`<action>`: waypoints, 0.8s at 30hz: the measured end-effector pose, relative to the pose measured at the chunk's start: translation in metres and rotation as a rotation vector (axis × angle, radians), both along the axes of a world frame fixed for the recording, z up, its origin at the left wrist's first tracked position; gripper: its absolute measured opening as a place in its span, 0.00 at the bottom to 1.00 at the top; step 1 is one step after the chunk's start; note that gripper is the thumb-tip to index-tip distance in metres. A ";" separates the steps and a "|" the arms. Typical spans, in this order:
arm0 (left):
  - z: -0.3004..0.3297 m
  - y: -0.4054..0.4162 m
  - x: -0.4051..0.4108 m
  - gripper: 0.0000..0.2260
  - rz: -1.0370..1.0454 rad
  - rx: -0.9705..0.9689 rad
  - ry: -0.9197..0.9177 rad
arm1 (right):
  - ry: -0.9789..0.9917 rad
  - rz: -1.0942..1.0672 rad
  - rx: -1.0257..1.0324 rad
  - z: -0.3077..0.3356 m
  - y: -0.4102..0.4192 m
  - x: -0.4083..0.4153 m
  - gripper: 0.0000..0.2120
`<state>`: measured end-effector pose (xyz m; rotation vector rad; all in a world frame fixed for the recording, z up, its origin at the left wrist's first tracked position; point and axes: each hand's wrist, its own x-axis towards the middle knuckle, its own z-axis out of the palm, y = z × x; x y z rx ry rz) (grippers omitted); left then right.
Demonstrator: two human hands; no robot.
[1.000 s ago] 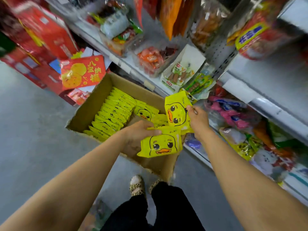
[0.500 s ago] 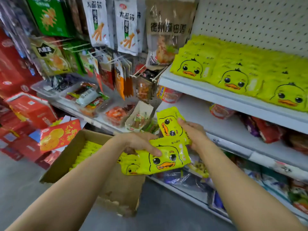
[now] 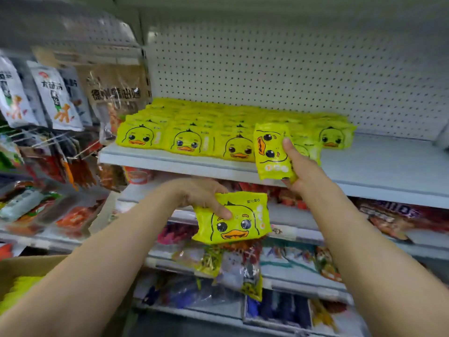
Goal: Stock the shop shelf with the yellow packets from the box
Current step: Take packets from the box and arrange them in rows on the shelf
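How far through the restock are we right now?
Done: rows of yellow packets already fill the left of the white shelf. In hand: the right hand holds one packet up at the shelf edge, turned sideways; the left hand holds another packet lower down. Left: both still need placing, bare shelf remains on the right, and yellow shows in the box at lower left.
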<state>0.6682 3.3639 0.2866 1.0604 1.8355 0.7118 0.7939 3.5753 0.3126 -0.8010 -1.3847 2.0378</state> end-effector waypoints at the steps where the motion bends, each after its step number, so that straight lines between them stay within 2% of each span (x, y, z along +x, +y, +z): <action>1: 0.006 0.018 0.006 0.20 -0.007 0.001 0.023 | 0.009 0.013 -0.008 0.006 0.015 0.012 0.14; 3: 0.019 0.053 0.018 0.21 -0.042 0.006 0.106 | 0.031 0.019 -0.014 0.017 0.042 0.032 0.13; 5: 0.034 0.088 0.027 0.31 -0.062 -0.015 0.269 | 0.120 0.014 -0.011 0.028 0.068 0.047 0.10; 7: 0.043 0.124 0.028 0.38 -0.087 -0.035 0.377 | 0.184 -0.012 -0.012 0.035 0.093 0.059 0.13; 10: 0.050 0.178 0.019 0.33 -0.157 -0.014 0.333 | 0.265 -0.031 0.005 0.040 0.131 0.073 0.11; 13: 0.061 0.229 0.013 0.26 -0.211 0.026 0.382 | 0.287 -0.078 0.066 0.046 0.168 0.082 0.20; 15: 0.072 0.262 0.011 0.23 -0.228 0.046 0.398 | 0.277 -0.126 0.099 0.051 0.191 0.086 0.21; 18: 0.090 0.310 0.008 0.27 -0.243 0.077 0.468 | 0.270 -0.191 0.134 0.061 0.225 0.091 0.20; 21: 0.104 0.356 0.005 0.24 -0.289 0.119 0.539 | 0.282 -0.247 0.180 0.068 0.252 0.094 0.19; 24: 0.109 0.396 0.002 0.35 -0.272 0.137 0.685 | 0.295 -0.285 0.208 0.067 0.273 0.095 0.23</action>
